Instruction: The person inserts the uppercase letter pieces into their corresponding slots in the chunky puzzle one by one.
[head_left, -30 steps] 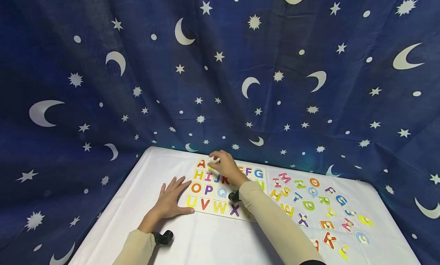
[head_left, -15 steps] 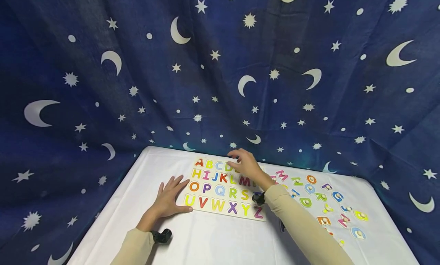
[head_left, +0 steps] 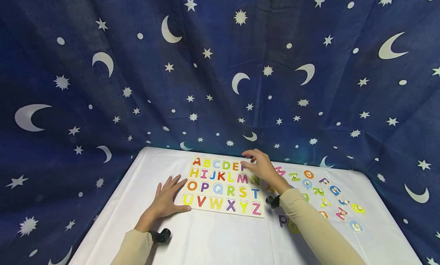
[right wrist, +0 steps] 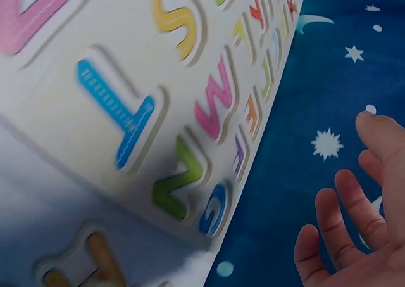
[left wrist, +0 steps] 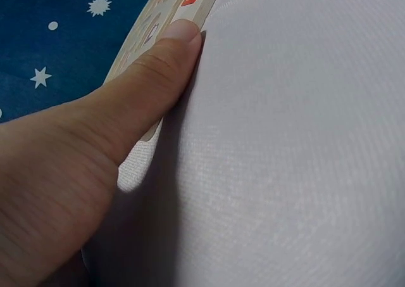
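Observation:
An alphabet puzzle board [head_left: 223, 215] with rows of coloured letters lies on the white table. My left hand [head_left: 167, 198] rests at its left side, fingers spread, thumb on the lower left corner. In the left wrist view, the thumb [left wrist: 149, 78] presses the board's edge [left wrist: 205, 5]. My right hand [head_left: 262, 166] hovers over the board's upper right corner, near the blue G [right wrist: 215, 210]. Its fingers are loosely bent, and nothing shows between them. The red A [head_left: 196, 161] at the upper left appears to have a knob on it.
Loose knobbed letters lie right of the board, among them an orange O [head_left: 308, 175], a blue G [head_left: 335, 190] and a yellow B [head_left: 358, 208]. My right forearm [head_left: 309, 223] covers some. A dark blue star-patterned curtain [head_left: 206, 85] hangs behind the table.
My right hand has moved rightward along the board's top row, from beside the A to the upper right corner. The left hand stays in place. The head view has shifted slightly.

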Tool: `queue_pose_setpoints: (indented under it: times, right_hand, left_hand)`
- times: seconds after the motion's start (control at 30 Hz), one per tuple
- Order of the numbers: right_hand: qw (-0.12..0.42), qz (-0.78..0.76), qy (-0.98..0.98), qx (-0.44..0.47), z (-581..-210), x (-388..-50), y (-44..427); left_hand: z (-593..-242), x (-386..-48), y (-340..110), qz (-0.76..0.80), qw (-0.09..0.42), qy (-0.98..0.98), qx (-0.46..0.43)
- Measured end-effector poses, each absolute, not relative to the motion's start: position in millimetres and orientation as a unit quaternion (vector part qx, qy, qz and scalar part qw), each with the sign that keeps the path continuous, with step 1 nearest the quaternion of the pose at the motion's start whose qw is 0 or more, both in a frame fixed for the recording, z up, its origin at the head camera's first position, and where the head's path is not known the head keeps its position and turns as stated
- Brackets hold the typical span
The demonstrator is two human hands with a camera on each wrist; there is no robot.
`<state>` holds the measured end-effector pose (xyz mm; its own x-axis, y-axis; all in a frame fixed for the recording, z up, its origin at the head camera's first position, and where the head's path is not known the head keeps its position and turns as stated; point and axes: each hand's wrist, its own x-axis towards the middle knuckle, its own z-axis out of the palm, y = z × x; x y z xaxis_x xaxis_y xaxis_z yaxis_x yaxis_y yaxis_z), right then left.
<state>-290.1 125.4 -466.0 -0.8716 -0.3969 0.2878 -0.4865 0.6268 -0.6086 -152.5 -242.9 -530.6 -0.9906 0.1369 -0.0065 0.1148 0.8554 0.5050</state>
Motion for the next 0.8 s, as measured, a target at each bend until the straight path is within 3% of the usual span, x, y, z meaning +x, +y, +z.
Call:
queue_pose_setpoints:
  times: [0.8]
  right_hand:
    - [0.073, 0.354, -0.917, 0.171, -460.5, -270.3, 205.0]
  left_hand:
    - [-532.3, -151.6, -243.8, 0.27, 0.022, 0.96, 0.073]
